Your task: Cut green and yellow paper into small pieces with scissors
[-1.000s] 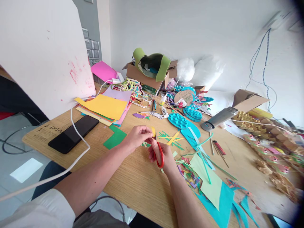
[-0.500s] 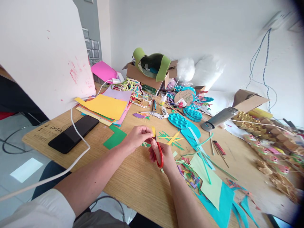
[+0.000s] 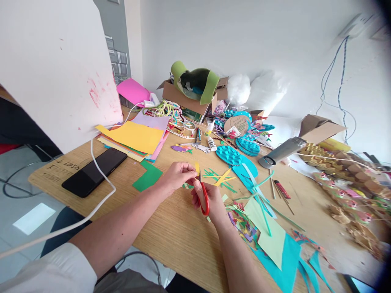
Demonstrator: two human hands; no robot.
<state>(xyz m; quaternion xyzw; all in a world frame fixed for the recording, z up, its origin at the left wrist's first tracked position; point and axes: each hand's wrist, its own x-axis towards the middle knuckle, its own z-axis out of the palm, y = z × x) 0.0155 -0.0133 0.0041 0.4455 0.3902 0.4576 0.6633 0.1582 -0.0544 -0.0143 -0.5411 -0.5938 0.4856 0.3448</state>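
Note:
My left hand [image 3: 181, 174] pinches a small yellow paper piece [image 3: 197, 167] that sticks up past its fingertips. Red-handled scissors [image 3: 205, 199] are in my right hand [image 3: 210, 201], its fingers wrapped through the loops. The blades stand upright against the yellow piece, and my fingers hide part of them. Just beyond the hands lie thin green paper strips [image 3: 231, 187] and crossed yellow strips [image 3: 224, 178]. A green paper sheet [image 3: 149, 177] rests on the table left of my left hand.
A black phone [image 3: 94, 171] and a white cable [image 3: 113, 188] lie to the left, near stacked coloured paper [image 3: 137, 136]. Paper scraps [image 3: 241, 226] and a pale green sheet [image 3: 269, 234] are at right, with a metal flask [image 3: 284, 151] behind. Glue bottles [image 3: 211, 143] stand further back.
Both hands stay almost in place. The yellow piece at the scissor blades has shifted slightly and looks narrower.

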